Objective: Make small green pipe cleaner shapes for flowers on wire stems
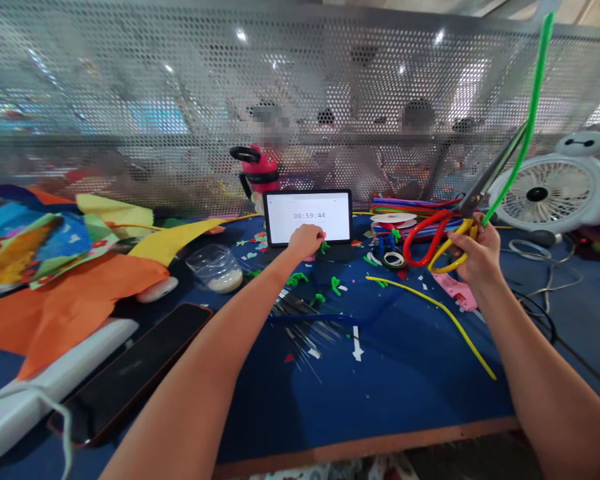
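My right hand (pixel 480 250) is closed around the yellow handle of a pair of scissors (pixel 440 243) with one red and one yellow loop. The same hand holds a long green pipe cleaner (pixel 529 120), which rises past the scissor blades. In front of the tablet (pixel 307 200), my left hand (pixel 306 241) is closed with its fingers curled downward; whatever they may hold is hidden. Right beside its fingertips is a small green pipe cleaner piece (pixel 324 247). More bent green pieces (pixel 335 286) lie nearby, and a yellow pipe cleaner (pixel 437 307) stretches across the blue table.
Thin metal wires (pixel 313 317) and paper scraps are scattered mid-table. At left are a clear plastic cup (pixel 215 268), a phone (pixel 135 373) and coloured sheets (pixel 75 293). A pink bottle (pixel 261 175), tape rolls (pixel 394 260) and a white fan (pixel 547 190) stand toward the perforated metal screen (pixel 180 87).
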The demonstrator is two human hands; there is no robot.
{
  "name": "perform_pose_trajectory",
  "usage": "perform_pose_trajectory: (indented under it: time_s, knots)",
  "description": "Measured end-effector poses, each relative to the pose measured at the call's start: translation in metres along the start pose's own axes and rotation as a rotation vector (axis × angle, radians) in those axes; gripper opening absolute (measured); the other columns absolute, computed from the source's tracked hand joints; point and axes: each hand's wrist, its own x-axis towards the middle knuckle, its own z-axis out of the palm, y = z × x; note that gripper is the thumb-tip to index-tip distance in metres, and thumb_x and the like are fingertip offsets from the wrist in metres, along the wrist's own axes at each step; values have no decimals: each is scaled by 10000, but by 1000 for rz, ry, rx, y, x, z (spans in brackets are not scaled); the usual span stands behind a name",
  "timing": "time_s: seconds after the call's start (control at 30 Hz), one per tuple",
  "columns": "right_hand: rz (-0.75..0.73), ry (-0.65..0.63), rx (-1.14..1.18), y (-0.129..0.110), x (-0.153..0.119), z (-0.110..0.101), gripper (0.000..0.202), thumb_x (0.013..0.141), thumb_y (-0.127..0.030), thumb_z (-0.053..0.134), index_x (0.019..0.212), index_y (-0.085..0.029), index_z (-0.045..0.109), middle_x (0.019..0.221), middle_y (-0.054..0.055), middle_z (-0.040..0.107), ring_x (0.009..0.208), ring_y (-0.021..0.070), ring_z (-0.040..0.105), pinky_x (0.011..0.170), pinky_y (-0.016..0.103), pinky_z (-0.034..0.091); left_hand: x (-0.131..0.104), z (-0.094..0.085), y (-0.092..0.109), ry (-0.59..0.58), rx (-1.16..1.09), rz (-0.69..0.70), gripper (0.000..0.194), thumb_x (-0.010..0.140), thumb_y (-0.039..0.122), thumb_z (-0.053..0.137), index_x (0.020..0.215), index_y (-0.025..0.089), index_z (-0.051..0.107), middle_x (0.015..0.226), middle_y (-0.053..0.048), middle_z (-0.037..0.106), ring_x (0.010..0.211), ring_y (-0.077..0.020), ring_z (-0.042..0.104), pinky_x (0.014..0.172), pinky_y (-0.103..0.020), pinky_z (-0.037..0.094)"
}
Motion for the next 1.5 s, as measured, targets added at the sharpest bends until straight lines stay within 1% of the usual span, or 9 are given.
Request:
perform_pose_trajectory:
  time_s: [0.13, 0.3, 0.57, 0.73, 0.97, 1.07, 1.23, 1.3, 1.5]
  knots:
    - [-1, -17, 13, -1, 0, 1, 348, 536, -40, 680, 690, -213, 421, 506, -104, 422, 347, 29, 311, 315, 149, 242, 2, -1, -2, 72, 6, -22, 271, 769, 369, 546, 929, 202, 688, 912, -68, 699, 869, -226, 613, 761, -324, 459]
    - [-3, -13, 9, -1, -1, 3, 342, 540, -48, 682, 696, -217, 429, 511, -105, 418, 356, 34, 323, 318, 149, 253, 2, 2, 1, 79, -10, -1, 146, 629, 301, 694, 733, 200, 707, 749, -46, 702, 722, -204, 621, 659, -288, 454]
    - [1, 8, 4, -1, 1, 2, 360, 531, -66, 694, 704, -216, 416, 513, -107, 422, 353, 34, 341, 313, 151, 262, -25, -31, 19, 453, -92, 34, 246, 850, 310, 467, 933, 176, 656, 924, -63, 692, 816, -176, 614, 784, -283, 444]
    - [20, 3, 20, -1, 0, 3, 408, 504, -60, 704, 694, -217, 379, 517, -104, 434, 352, 34, 341, 305, 158, 252, -46, -40, 18, 441, -105, 81, 191, 820, 315, 526, 868, 197, 668, 902, -42, 701, 790, -177, 626, 757, -271, 445]
    - [31, 11, -9, 1, -2, 4, 394, 521, -58, 693, 695, -217, 378, 497, -107, 441, 343, 35, 343, 312, 154, 248, -30, -38, 11, 454, -137, -118, 213, 816, 235, 466, 833, 134, 654, 830, -136, 687, 843, -274, 626, 756, -383, 439]
    - [50, 19, -15, 0, -2, 4, 381, 526, -70, 691, 694, -221, 385, 501, -109, 426, 355, 39, 344, 314, 150, 249, -36, -47, 20, 332, -225, -53, 339, 878, 290, 359, 968, 116, 636, 893, -130, 690, 821, -224, 634, 715, -334, 462]
    - [42, 6, 10, -3, -2, 6, 400, 504, -47, 689, 680, -222, 375, 504, -105, 422, 359, 38, 337, 311, 152, 242, -73, -53, 32, -201, -325, 218, 233, 700, 390, 644, 778, 178, 704, 664, -11, 695, 554, -131, 599, 518, -219, 440]
    - [47, 7, 13, -3, -2, 6, 425, 492, -41, 694, 673, -222, 355, 507, -104, 424, 357, 37, 339, 308, 154, 239, -84, -50, 31, -323, -330, 255, 223, 710, 388, 631, 771, 188, 709, 648, -3, 694, 515, -117, 584, 501, -213, 428]
    - [52, -3, 6, -1, -2, 6, 436, 486, -40, 697, 682, -223, 352, 511, -104, 437, 349, 37, 356, 303, 156, 246, -85, -48, 2, -272, -236, 181, 299, 780, 397, 526, 875, 167, 691, 726, -33, 700, 501, -103, 556, 533, -226, 404]
